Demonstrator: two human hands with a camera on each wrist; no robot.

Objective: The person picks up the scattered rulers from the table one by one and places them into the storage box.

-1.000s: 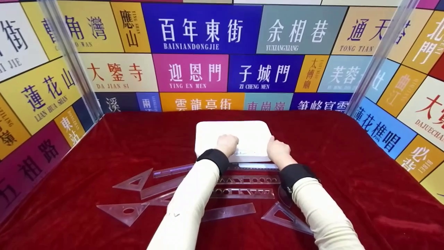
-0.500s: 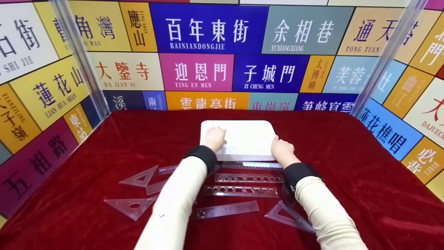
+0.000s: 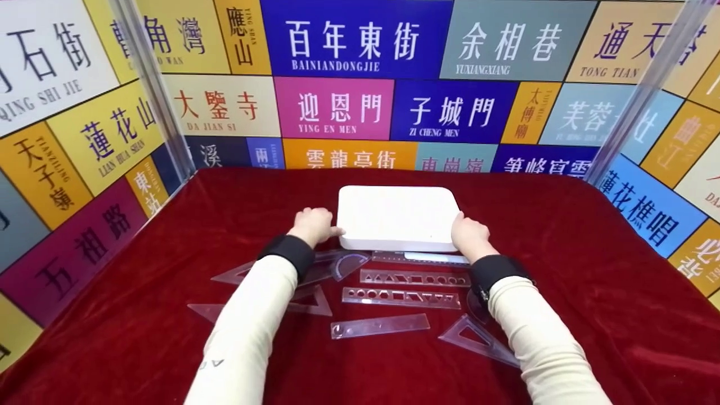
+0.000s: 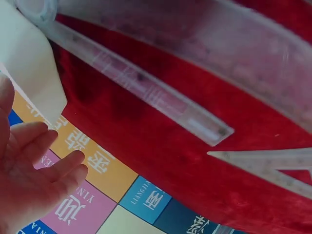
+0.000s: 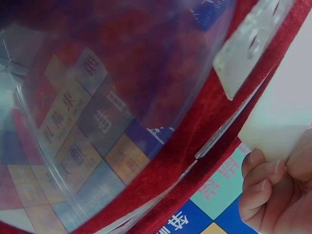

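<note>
A white rounded box (image 3: 399, 216) stands toward the back of the red cloth. My right hand (image 3: 471, 233) grips its right front corner; in the right wrist view the fingers (image 5: 258, 187) curl under the edge with the thumb against the side. At the box's left side is my left hand (image 3: 312, 226), its thumb reaching the left front corner. The left wrist view shows its fingers (image 4: 58, 168) spread loosely just off the box, holding nothing. A clear ruler (image 3: 421, 257) lies right in front of the box, partly hidden by it.
Stencil rulers (image 3: 402, 297), a plain ruler (image 3: 380, 326) and a set square (image 3: 478, 340) lie nearer the front. A protractor (image 3: 350, 265) and more set squares (image 3: 230, 273) are partly under my left arm. A round clear disc-like piece (image 5: 97, 122) sits near my right wrist.
My left hand has moved left off the top of the box to its left side. The right hand keeps its grip at the right corner. The head view has shifted slightly.
</note>
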